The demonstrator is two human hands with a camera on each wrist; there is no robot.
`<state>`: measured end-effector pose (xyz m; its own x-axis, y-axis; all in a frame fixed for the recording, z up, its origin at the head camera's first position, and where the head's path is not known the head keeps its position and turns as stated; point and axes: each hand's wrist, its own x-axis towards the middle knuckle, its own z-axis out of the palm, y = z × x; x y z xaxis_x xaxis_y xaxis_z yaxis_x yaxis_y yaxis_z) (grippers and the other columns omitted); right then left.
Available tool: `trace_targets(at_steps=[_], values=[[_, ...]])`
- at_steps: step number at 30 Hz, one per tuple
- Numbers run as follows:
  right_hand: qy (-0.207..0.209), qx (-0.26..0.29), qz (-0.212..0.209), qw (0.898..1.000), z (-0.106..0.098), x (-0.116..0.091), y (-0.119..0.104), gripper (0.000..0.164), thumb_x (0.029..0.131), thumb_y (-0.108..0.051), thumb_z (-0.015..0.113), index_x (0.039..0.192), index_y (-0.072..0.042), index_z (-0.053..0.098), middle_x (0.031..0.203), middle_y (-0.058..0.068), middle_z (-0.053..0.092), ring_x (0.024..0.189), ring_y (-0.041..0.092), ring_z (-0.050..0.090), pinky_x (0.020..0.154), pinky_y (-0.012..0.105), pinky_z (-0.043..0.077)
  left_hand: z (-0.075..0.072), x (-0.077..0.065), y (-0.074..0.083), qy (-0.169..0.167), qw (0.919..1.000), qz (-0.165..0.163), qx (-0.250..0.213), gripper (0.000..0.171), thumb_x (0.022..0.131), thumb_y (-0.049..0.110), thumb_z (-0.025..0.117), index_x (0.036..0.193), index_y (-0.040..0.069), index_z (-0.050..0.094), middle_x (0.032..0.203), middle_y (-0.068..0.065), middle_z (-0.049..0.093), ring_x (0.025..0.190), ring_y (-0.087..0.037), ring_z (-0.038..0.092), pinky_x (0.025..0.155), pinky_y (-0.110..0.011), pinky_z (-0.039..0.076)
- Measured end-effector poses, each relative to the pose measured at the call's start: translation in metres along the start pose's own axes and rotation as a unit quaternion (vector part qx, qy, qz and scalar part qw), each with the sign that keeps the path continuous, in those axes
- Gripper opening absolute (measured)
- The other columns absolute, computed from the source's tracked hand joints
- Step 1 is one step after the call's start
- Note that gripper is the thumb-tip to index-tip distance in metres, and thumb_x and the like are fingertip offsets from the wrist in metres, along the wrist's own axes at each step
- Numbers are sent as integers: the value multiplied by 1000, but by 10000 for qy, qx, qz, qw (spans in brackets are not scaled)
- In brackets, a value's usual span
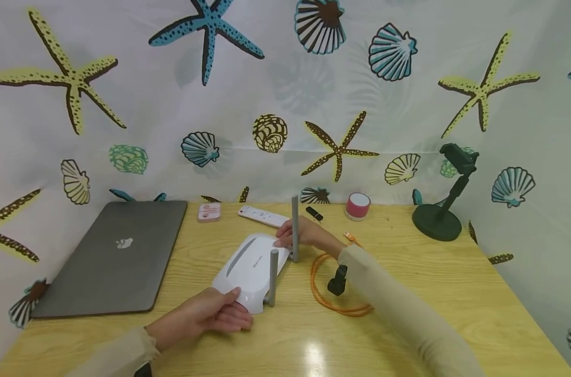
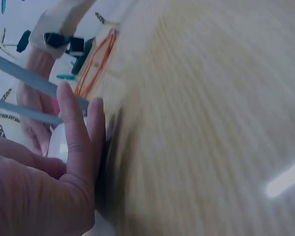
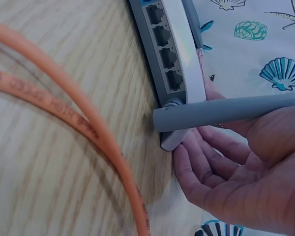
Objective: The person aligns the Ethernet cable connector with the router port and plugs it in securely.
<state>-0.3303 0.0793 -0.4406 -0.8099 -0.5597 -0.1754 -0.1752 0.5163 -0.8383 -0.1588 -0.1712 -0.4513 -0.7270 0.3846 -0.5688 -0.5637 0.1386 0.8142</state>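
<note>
A white Wi-Fi router [image 1: 250, 275] with two upright grey antennas [image 1: 273, 277] is held at both ends, above or on the wooden table. My left hand [image 1: 215, 313] grips its near end, thumb on the top face and fingers at the underside; in the left wrist view those fingers [image 2: 74, 132] look fairly straight. At the far end, my right hand [image 1: 305, 231] holds the corner beside the other antenna [image 1: 295, 222]. A row of ports [image 3: 166, 54] along the router's back edge shows in the right wrist view, where the right fingers curl at its side.
A coiled orange network cable [image 1: 318, 293] lies right of the router. At left rests a closed grey laptop [image 1: 120, 262]. Along the back are an earphone case [image 1: 209, 212], a white remote [image 1: 262, 215], a black USB stick [image 1: 314, 213], a pink speaker [image 1: 358, 206] and a black stand [image 1: 437, 222].
</note>
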Motion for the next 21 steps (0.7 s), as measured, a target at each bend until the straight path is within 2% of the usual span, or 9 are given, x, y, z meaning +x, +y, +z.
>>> trace_targets(at_steps=[3,7,10,13,16,18,19,21], values=[[55,-393,-144,9991,1,-4,-4,29,85,-15,77,104,6,71,97,19,72,79,11,65,69,20,50,-13,1,2,229,9990,144,363,53,106,34,42,105,-14,65,89,-13,76,78,-15,75,68,-26,59],[-27,-889,-214,9958,0,-12,-9,26,87,-18,75,95,6,72,89,17,69,70,10,53,61,19,43,-24,3,5,727,9938,304,788,51,103,35,50,99,-13,67,79,-9,76,70,-12,74,62,-25,59],[-69,-1190,96,9928,0,-17,-14,26,87,-23,75,90,3,70,81,10,67,67,9,52,59,19,42,-30,5,8,1039,9888,443,972,48,101,33,55,95,-13,67,74,-8,74,67,-14,73,60,-28,59],[-345,-1680,416,9843,2,-20,-18,33,89,-31,73,74,-2,66,63,2,58,57,9,44,52,20,36,-37,6,12,1339,9825,584,1156,42,100,29,56,92,-11,64,72,-10,72,65,-16,72,59,-32,59],[-633,-2164,604,9724,5,-21,-21,46,91,-38,69,60,-6,57,52,-3,44,48,8,33,47,20,28,-44,9,19,1644,9702,715,1630,39,101,27,55,86,-8,60,70,-11,68,59,-15,68,55,-34,59],[-723,-2323,694,9675,7,-22,-21,50,92,-41,67,57,-7,57,49,-3,43,47,8,32,47,21,27,-46,13,24,1773,9596,763,2046,39,102,26,53,80,-6,58,66,-10,64,53,-14,65,53,-33,58],[-677,-2359,757,9665,8,-22,-21,50,92,-43,67,58,-8,56,49,-4,43,47,7,34,48,21,28,-47,15,26,1825,9528,807,2286,40,102,27,53,76,-4,58,64,-9,62,51,-13,63,52,-32,57],[-525,-2147,1003,9701,10,-24,-18,46,90,-44,68,61,-10,60,53,-2,53,51,8,46,53,21,38,-46,20,30,2022,9326,920,2846,44,101,29,53,66,2,56,56,-4,56,45,-9,54,47,-26,50]])
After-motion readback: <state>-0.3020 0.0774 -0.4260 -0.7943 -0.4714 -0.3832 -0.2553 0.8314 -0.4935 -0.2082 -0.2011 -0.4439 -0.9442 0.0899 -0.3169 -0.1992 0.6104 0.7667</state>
